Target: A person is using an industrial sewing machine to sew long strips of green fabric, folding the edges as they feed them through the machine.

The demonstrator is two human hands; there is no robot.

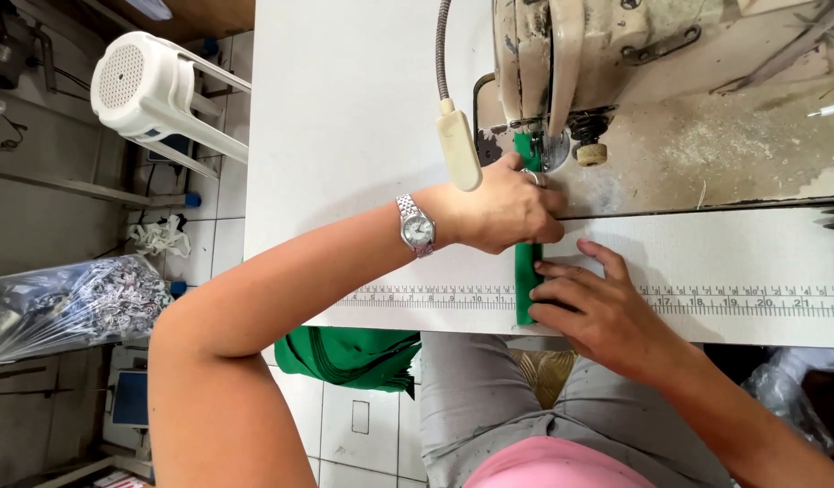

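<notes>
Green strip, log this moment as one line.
left hand on green strip by presser foot | right hand flat on strip | table

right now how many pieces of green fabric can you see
2: a green strip on the table under both hands at the sewing machine needle, and a green bundle below the table edge. More may be hidden.

Narrow green fabric strip [525, 280], flat and taut on the white counter [344, 136]; running lengthwise from the near counter edge across the printed ruler markings up to the needle area of the sewing machine [561, 63]; far end visible under the presser foot; middle hidden; edges straight, folded.
</notes>
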